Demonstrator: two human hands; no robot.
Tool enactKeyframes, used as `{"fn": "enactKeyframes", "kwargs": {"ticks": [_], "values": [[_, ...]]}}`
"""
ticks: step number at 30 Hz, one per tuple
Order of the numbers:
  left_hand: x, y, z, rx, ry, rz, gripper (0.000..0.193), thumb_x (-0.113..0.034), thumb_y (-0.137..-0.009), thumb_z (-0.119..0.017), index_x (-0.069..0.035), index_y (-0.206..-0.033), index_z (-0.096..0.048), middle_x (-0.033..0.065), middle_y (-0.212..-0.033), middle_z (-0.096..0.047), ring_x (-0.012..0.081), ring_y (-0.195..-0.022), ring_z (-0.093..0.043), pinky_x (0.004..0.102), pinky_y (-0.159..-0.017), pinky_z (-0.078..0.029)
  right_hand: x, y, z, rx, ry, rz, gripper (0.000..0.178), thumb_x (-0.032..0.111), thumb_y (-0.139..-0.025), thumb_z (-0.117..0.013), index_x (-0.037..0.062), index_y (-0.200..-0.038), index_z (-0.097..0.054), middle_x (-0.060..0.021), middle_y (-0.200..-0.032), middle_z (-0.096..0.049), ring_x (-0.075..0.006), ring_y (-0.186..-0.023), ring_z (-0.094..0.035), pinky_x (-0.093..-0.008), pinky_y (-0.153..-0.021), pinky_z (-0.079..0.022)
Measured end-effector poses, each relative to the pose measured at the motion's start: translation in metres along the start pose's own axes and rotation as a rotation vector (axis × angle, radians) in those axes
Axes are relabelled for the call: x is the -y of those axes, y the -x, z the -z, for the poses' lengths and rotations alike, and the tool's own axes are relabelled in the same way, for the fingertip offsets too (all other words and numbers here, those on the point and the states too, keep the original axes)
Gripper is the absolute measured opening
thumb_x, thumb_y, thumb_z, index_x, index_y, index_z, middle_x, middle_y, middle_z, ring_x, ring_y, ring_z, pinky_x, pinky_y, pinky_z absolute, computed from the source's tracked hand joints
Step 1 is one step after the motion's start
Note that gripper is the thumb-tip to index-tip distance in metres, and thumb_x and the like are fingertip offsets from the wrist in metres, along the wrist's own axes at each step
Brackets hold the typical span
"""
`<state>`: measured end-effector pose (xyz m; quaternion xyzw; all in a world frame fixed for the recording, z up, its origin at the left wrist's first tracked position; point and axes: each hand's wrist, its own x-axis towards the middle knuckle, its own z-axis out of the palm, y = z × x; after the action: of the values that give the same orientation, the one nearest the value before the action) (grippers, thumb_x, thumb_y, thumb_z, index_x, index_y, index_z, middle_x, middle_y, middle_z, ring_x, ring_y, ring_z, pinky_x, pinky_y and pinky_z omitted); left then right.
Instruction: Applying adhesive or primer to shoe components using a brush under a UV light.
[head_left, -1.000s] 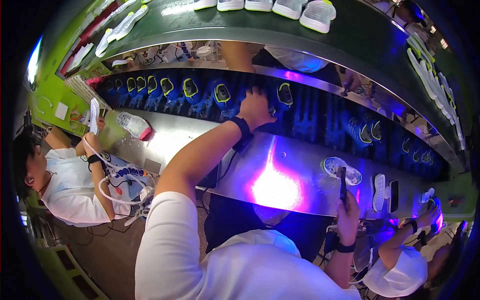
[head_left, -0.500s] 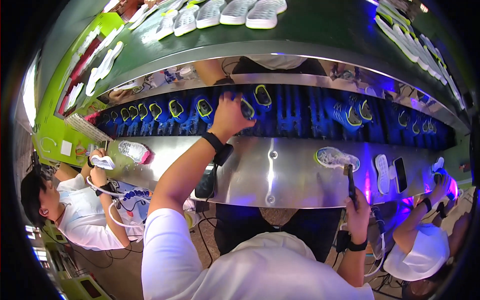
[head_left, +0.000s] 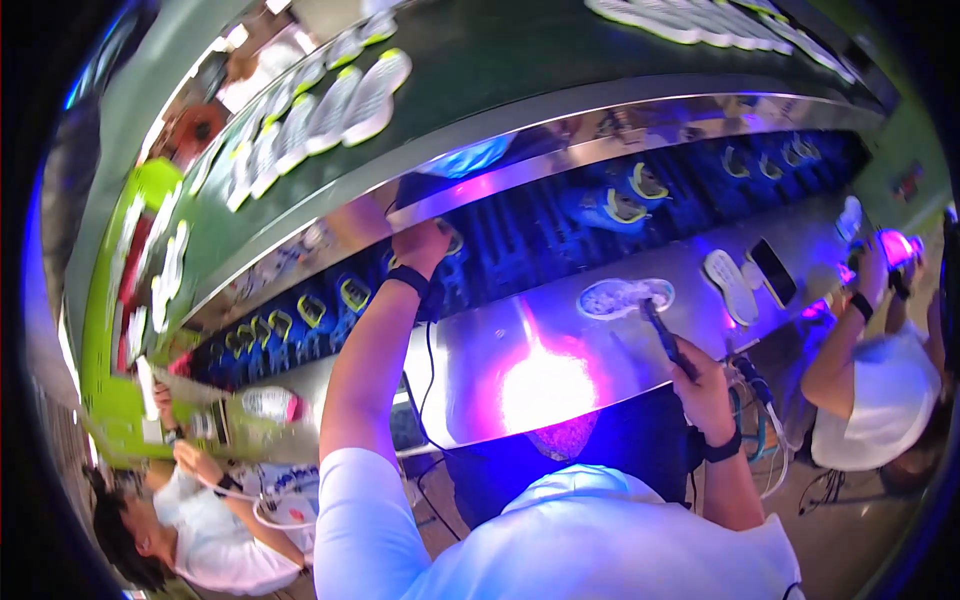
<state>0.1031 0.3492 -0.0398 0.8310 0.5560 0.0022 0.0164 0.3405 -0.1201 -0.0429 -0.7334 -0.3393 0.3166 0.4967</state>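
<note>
My left hand (head_left: pixel 420 248) reaches over the trough, its fingers curled around a blue shoe (head_left: pixel 453 242) with a yellow-green collar edge; the hand hides part of the grip. In my right hand (head_left: pixel 708 390) is a slim black-handled brush (head_left: pixel 662 335). Its head meets or hangs just over the right end of a whitish, translucent shoe sole (head_left: pixel 608 300), which lies flat on the metal bench (head_left: pixel 470 375). More blue shoes (head_left: pixel 310 312) stand in a row to the left of my left hand, and a pair (head_left: pixel 622 208) sits farther right.
A white sole (head_left: pixel 732 287) and a phone (head_left: pixel 773 270) lie right of the brush. Another sole with a pink end (head_left: pixel 270 404) rests at left. White soles (head_left: pixel 360 100) line the green surface beyond. Co-workers (head_left: pixel 215 520) sit on both sides. A dark cable crosses near my left forearm.
The view has turned and shifted. A bright purple-white glare now shows on the bench. My left hand stays at the blue shoes; my right hand still holds the brush at the translucent sole.
</note>
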Motion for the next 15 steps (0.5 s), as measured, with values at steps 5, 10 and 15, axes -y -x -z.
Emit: {"fn": "enactKeyframes", "kwargs": {"ticks": [5,10,15], "values": [[0.046,-0.060,-0.069,-0.098,0.085,-0.111,0.074,-0.045,-0.082,-0.070,-0.010,-0.145,-0.051,0.0207,-0.146,-0.054,0.0365,-0.135,-0.051,0.0446,-0.114,-0.041,0.028,0.018,-0.001,-0.008,0.063,0.193,0.042,0.005,-0.091,-0.070,0.0003,-0.132,-0.063,-0.0194,-0.121,-0.071,-0.0246,-0.115,-0.067,-0.0346,-0.102,-0.049],[0.059,-0.050,-0.054,0.181,0.292,0.149,0.049,-0.044,-0.082,-0.075,-0.007,-0.114,-0.073,0.0198,-0.113,-0.072,0.0320,-0.104,-0.071,0.0444,-0.084,-0.060,0.030,0.030,0.008,-0.039,0.043,0.156,0.041,0.008,-0.092,-0.071,0.0035,-0.132,-0.065,-0.0128,-0.106,-0.074,-0.0169,-0.085,-0.069,-0.0309,-0.083,-0.055],[0.046,0.067,-0.021,0.203,1.460,0.288,0.034,-0.035,-0.093,-0.075,-0.003,-0.098,-0.069,0.0029,-0.089,-0.069,0.0144,-0.076,-0.068,0.0273,-0.063,-0.058,0.006,0.018,0.000,-0.002,-0.152,0.064,0.037,0.007,-0.096,-0.066,0.0053,-0.134,-0.065,-0.0029,-0.084,-0.069,-0.0066,-0.069,-0.058,-0.0238,-0.067,-0.051]]}}
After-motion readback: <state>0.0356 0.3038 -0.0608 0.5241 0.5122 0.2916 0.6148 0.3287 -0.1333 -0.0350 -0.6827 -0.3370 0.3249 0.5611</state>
